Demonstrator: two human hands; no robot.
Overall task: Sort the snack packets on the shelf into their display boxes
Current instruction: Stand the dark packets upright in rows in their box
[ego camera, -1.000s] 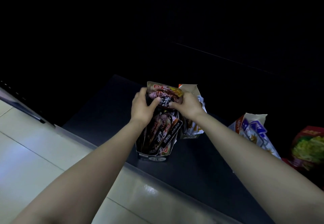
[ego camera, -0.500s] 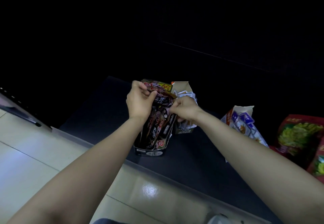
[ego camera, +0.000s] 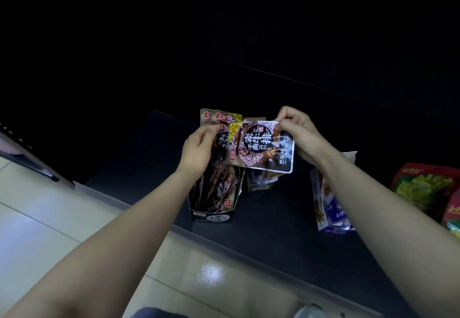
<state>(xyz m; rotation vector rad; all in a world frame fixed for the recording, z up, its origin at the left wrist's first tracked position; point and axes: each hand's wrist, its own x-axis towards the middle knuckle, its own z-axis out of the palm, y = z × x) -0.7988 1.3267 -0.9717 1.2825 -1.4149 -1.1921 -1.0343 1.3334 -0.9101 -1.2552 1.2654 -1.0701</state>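
Packet (ego camera: 261,147) — dark, with a meat picture — hangs tilted in the air over the shelf (ego camera: 273,238), pinched at its top right corner by the right hand (ego camera: 301,133). The left hand (ego camera: 199,148) curls its fingers on the tops of the packets (ego camera: 219,188) standing in the black box (ego camera: 211,216) just below. A second box (ego camera: 258,187) sits behind, partly hidden by the lifted packet. Further right stand a blue box (ego camera: 332,214) and green bags (ego camera: 423,188) — pale floor (ego camera: 49,218) lies in front.

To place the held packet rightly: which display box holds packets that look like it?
The black box below the left hand: its packets are dark like the held packet. The right box is white and blue.
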